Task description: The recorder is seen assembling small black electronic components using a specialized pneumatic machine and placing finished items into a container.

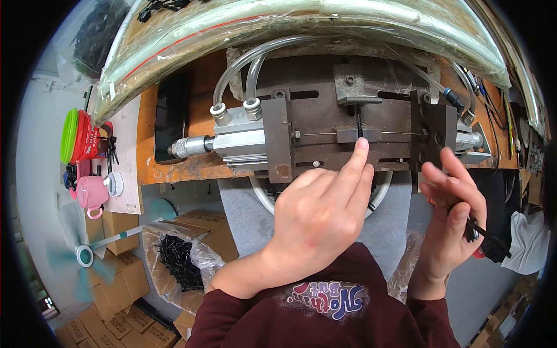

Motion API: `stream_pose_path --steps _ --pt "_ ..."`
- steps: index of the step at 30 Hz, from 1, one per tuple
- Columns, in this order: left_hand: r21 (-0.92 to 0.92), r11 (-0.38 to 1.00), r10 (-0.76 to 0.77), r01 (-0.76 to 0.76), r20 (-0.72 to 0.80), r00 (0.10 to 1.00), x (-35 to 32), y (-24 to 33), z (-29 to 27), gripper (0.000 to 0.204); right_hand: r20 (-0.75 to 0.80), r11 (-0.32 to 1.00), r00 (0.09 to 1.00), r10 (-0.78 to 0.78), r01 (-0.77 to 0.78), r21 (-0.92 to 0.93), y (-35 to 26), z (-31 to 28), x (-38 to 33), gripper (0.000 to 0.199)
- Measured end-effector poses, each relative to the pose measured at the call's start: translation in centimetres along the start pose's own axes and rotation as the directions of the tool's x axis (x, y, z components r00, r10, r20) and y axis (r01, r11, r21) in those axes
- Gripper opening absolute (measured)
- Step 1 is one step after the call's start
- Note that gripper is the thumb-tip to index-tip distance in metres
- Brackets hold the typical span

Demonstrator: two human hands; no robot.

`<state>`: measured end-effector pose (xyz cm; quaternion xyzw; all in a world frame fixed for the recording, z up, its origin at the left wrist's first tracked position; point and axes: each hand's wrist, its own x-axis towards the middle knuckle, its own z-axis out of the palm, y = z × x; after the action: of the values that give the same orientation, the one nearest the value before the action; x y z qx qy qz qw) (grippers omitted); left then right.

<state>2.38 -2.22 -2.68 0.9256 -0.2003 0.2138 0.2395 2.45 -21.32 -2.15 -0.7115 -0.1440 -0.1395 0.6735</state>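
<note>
My left hand [319, 209] reaches over the fixture with index and middle fingers stretched out and grips nothing. Its index fingertip touches the lower end of a thin black rod-like piece [358, 118] that stands in the small block [347, 136] at the fixture's middle. Thin metal pins run in from both sides toward that block. To the right, my right hand [449, 223] has its lower fingers curled round several small black plastic pieces [493, 246], while its upper fingers stay loose near the right end block [434, 130]. The palm hides part of these pieces.
Pneumatic cylinders [239, 142] with clear hoses [235, 64] flank the dark metal fixture [316, 75]. A phone [171, 116] lies on the wooden bench at left. A pink cup [93, 191] stands farther left. Below are a bag of black pieces [180, 264], cartons [119, 284] and a fan [85, 256].
</note>
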Motion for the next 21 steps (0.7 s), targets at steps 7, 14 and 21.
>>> stream_pose_path --steps 7,14,21 --pt "-0.12 0.984 0.118 -0.133 -0.124 0.985 -0.5 0.2 0.0 0.029 -0.154 0.984 0.984 0.091 -0.065 0.167 -0.1 1.3 -0.3 0.048" --pt "-0.396 0.877 0.153 -0.271 -0.304 0.94 -0.5 2.4 -0.5 0.022 0.25 0.748 0.909 0.334 -0.417 0.517 -1.1 4.5 -1.3 0.057" --pt "-0.367 0.928 0.025 -0.066 -0.115 0.993 -1.4 0.6 -1.4 0.047 0.037 0.966 0.979 0.202 -0.205 0.16 -0.4 2.3 -0.5 0.07"
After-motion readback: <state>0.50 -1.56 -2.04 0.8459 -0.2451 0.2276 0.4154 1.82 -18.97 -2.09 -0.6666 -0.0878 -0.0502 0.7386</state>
